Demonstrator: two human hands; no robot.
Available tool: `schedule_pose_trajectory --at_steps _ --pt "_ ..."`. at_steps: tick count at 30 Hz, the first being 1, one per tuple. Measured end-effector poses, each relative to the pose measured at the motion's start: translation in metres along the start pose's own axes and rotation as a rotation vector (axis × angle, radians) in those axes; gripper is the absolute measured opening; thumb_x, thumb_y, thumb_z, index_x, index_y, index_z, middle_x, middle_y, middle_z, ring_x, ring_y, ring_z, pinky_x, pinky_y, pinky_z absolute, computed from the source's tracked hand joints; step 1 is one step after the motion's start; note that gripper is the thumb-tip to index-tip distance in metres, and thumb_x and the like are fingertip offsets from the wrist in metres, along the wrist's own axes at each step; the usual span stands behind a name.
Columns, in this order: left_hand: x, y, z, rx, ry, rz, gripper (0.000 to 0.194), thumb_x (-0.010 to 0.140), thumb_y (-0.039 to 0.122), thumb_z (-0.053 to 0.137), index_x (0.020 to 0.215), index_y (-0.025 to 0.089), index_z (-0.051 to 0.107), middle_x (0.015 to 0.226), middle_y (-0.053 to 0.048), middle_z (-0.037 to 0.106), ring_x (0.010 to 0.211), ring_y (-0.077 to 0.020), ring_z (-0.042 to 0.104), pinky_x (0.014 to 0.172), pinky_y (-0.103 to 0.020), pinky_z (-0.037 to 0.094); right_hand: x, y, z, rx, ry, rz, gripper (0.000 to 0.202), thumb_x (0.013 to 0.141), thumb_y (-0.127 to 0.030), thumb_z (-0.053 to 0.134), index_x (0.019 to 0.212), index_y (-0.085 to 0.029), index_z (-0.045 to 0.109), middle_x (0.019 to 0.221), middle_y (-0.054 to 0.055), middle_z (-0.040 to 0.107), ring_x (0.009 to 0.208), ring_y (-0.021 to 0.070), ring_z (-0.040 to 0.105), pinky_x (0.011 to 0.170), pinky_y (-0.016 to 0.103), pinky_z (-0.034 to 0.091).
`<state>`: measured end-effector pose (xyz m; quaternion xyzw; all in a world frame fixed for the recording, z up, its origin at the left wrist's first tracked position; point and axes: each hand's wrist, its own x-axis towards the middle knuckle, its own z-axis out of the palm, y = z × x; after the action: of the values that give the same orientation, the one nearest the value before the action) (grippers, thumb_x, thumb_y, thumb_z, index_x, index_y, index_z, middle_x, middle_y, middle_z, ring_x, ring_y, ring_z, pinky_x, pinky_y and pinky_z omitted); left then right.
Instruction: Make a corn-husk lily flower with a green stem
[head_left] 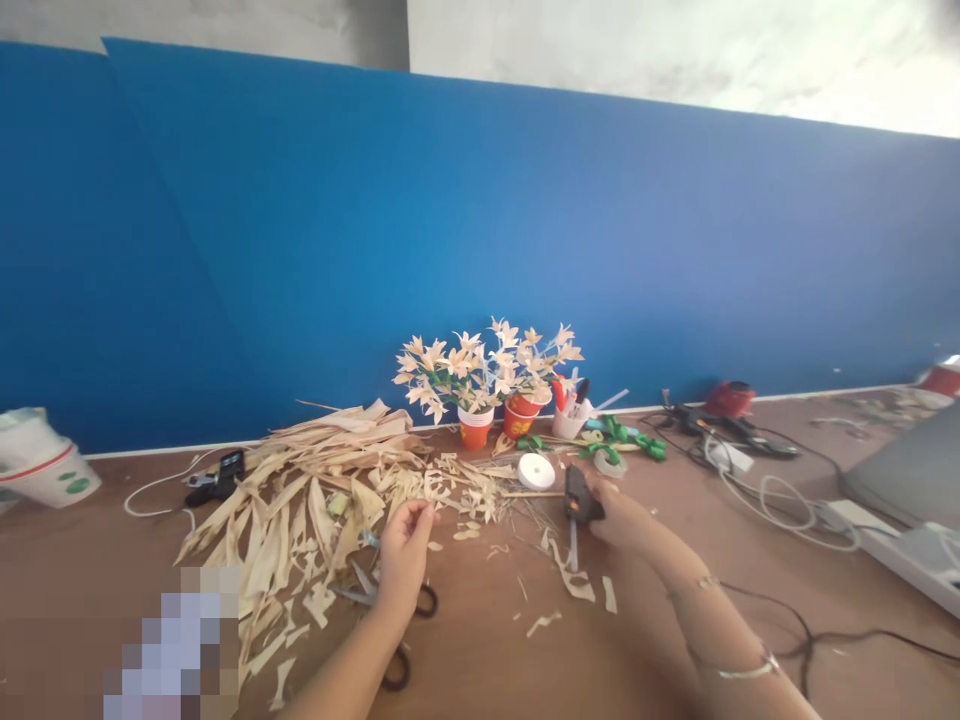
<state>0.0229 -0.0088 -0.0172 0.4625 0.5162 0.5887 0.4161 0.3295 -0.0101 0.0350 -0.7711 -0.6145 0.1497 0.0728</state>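
Note:
My left hand (405,553) is raised over the table with thumb and fingers pinched together. Whatever lies between its fingertips is too small to make out. Partly under that wrist lie scissors with black handles (427,601). My right hand (619,512) grips a black glue gun (582,494), from which a pale glue stick (574,548) juts toward me. Close to the gun sits a white roll of tape (535,471). Cut scraps of dried husk (574,580) are scattered below it, and small pale petal pieces (466,532) lie between my hands.
Dried husks (322,480) are heaped at left. Pale flowers (465,360) stand in orange paper cups (476,430) before a blue partition (480,230). Behind my right hand are a tool cup (569,422) and green coils (622,435). Cables (772,505) and a power strip (889,555) lie right.

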Motion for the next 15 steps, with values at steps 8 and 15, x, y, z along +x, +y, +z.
schedule_pose_trajectory --at_steps 8,15 --pt "0.000 0.003 0.002 -0.046 0.031 -0.005 0.029 0.073 0.045 0.061 0.076 0.016 0.060 0.069 -0.003 0.064 0.071 -0.0187 0.060 0.070 -0.030 0.046 -0.019 -0.040 -0.003 -0.410 0.164 0.036 0.029 0.073 -0.011 0.049 0.100 -0.009 0.060 0.106 0.022 0.060 0.105 0.0367 0.051 0.080 0.048 0.037" --pt "-0.001 0.012 -0.003 0.006 0.096 0.029 0.034 0.072 0.051 0.060 0.070 0.017 0.061 0.066 -0.003 0.063 0.068 -0.0200 0.059 0.068 -0.030 0.047 -0.036 -0.155 0.047 0.069 -0.103 -0.726 0.023 0.075 -0.011 0.047 0.081 -0.020 0.068 0.088 0.006 0.069 0.081 0.0175 0.062 0.071 0.024 0.042"
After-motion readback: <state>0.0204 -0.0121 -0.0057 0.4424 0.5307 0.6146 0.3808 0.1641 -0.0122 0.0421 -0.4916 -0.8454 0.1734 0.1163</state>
